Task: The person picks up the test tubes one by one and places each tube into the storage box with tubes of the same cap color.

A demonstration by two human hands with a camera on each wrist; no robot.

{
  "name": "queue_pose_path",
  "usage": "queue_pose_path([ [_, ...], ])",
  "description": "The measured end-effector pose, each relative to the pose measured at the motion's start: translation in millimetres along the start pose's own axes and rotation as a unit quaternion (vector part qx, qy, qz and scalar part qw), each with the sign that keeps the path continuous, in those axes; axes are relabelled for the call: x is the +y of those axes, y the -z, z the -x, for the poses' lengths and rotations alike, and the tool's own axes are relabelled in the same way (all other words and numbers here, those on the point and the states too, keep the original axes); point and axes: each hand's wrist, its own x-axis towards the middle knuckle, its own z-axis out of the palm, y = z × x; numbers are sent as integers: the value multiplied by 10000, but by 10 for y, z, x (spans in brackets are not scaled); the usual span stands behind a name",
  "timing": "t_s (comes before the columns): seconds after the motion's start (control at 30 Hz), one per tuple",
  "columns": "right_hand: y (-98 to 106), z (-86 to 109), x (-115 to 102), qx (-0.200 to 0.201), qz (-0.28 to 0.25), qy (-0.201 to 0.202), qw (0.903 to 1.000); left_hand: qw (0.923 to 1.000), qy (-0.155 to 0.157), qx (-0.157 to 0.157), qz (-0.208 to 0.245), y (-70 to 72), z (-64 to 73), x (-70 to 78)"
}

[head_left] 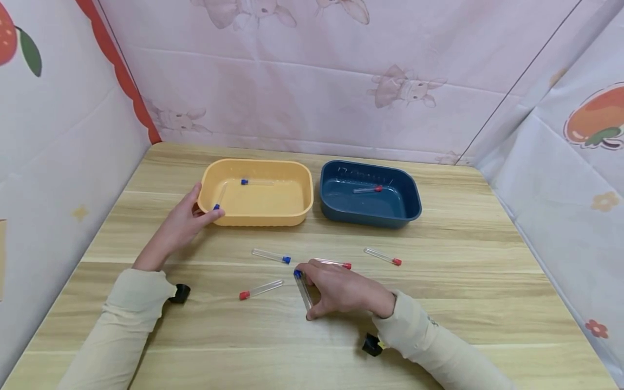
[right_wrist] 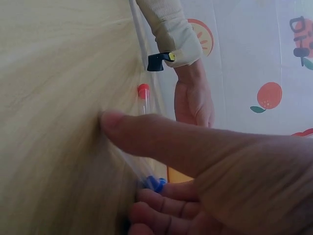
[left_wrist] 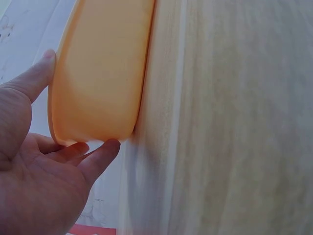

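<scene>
With the right hand as the middle of the dial in the head view, the left hand [head_left: 182, 225] lies at 10 o'clock, its thumb on the near rim and its fingers bent about the left end, gripping the corner of the yellow plastic bin [head_left: 263, 221]. That bin stands between 10 and 11 o'clock and contains two blue-capped clear tubes, one at its own 9 o'clock [head_left: 220, 197], the other near its 12 o'clock [head_left: 257, 183]. On the wood-grain table [head_left: 453, 271], a red-capped clear tube [head_left: 261, 289] lies at 9 o'clock and a loose blue-capped tube [head_left: 271, 256] at 10. Next comes the held blue-capped tube [head_left: 303, 292], slanting just beside the palm on its 9 o'clock side. The right hand [head_left: 341, 290] is spread to the tube's length and holds it endwise, thumb at the clear end, fingers at the cap. At 12 o'clock a partly hidden red-capped tube [head_left: 333, 263] shows past the knuckles. The dark blue plastic bin [head_left: 363, 218] stands near 1 o'clock with one red-capped tube [head_left: 367, 190] inside, and another red-capped tube [head_left: 382, 256] lies on the table at 2 o'clock.
</scene>
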Motion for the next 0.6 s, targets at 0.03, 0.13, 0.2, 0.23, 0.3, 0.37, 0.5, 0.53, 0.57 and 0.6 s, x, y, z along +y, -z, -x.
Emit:
queue_pose_path([
  [0.03, 1, 1, 4, 11, -34, 23, 10000, 10000, 0, -1, 6, 0, -2, -1],
  [0.13, 10, 7, 13, 53, -194, 147, 9997, 10000, -2, 5, 4, 0, -4, -1],
  [0.2, 25, 15, 20, 65, -333, 217, 9992, 10000, -23, 10, -6, 1, -4, 2],
  [0.23, 35, 21, 21, 67, -415, 260, 9988, 10000, -34, 16, -15, 3, -2, 3],
  [0.3, 51, 31, 27, 84, -561, 322, 9979, 10000, -34, 18, -35, 4, -1, 6],
  [0.37, 70, 44, 31, 135, -613, 364, 9974, 10000, -30, 12, -41, 6, -3, 5],
  [0.5, 128, 60, 17, 363, -547, 558, 9963, 10000, 2, 2, -54, 8, -2, 6],
  [0.53, 147, 62, 11, 440, -525, 622, 9957, 10000, 7, 0, -49, 9, -2, 6],
  [0.57, 168, 64, 5, 519, -490, 686, 9951, 10000, 18, -1, -54, 10, -2, 6],
  [0.6, 190, 65, 0, 604, -482, 758, 9941, 10000, 26, 0, -61, 12, 0, 8],
])
